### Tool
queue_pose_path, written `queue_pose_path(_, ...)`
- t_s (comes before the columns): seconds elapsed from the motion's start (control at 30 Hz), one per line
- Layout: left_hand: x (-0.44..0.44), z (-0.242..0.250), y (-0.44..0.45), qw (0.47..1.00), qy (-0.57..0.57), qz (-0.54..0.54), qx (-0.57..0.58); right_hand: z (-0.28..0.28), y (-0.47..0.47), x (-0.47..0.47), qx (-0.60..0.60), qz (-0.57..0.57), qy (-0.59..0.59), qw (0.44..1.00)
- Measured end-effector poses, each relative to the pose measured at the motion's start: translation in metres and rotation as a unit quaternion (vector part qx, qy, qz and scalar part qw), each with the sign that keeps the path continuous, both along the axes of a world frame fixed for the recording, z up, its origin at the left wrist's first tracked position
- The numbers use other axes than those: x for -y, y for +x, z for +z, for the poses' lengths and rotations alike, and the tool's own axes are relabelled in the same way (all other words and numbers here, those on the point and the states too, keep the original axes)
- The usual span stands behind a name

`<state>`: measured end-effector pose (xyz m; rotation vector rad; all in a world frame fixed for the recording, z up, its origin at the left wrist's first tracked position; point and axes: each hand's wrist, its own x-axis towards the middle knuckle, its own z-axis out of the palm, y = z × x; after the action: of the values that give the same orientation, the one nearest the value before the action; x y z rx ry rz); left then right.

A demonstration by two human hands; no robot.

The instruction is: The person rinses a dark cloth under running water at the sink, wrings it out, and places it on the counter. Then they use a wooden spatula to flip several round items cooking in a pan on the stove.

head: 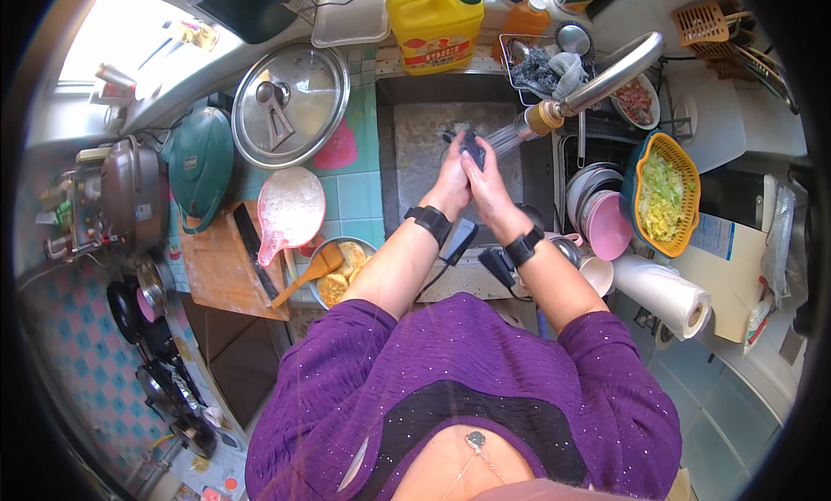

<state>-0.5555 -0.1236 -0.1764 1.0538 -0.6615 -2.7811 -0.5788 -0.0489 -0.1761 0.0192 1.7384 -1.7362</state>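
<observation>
Water runs from the metal faucet (610,73) into the dark sink (467,93). My left hand (454,176) and my right hand (485,180) are pressed together over the sink, beside the stream. Between them is a dark wet cloth (474,149), squeezed by the fingers of both. A black band with a small device and cable sits on each wrist. To the left stand a bowl of white flour (292,206) and a metal bowl of browned flatbreads (350,267) with a wooden spatula (318,267) in it.
A glass lid (292,105), a green appliance (202,163) and a wooden board (214,267) with a long dark blade lie left. A yellow jug (435,30) stands behind the sink. Right are pink bowls (607,225), a yellow basket of chopped cabbage (694,196) and a plastic roll (656,293).
</observation>
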Motion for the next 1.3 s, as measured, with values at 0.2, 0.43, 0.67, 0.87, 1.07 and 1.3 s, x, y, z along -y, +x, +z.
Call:
queue_pose_path(0.2,-0.015,0.009,0.010,0.980,-0.142,-0.124,-0.062,0.007,-0.036,-0.008,0.097,-0.120,-0.142,0.978)
queue_pose_path(0.43,0.015,0.011,-0.003,0.998,0.013,-0.051,0.017,0.021,0.003,-0.004,0.010,0.003,-0.117,0.993)
queue_pose_path(0.67,-0.013,0.015,0.011,0.996,0.026,-0.071,-0.048,0.023,-0.038,-0.009,0.085,-0.075,-0.066,0.991)
queue_pose_path(0.87,0.015,0.009,-0.001,0.995,0.073,-0.066,0.011,0.016,-0.003,0.003,-0.101,0.035,-0.034,0.994)
queue_pose_path(1.07,-0.003,0.008,0.009,0.987,-0.036,-0.132,-0.078,0.027,-0.040,0.001,0.139,-0.162,-0.098,0.972)
queue_pose_path(1.3,0.019,-0.011,-0.001,0.993,0.091,-0.040,-0.070,0.015,0.005,0.007,-0.122,0.017,-0.043,0.991)
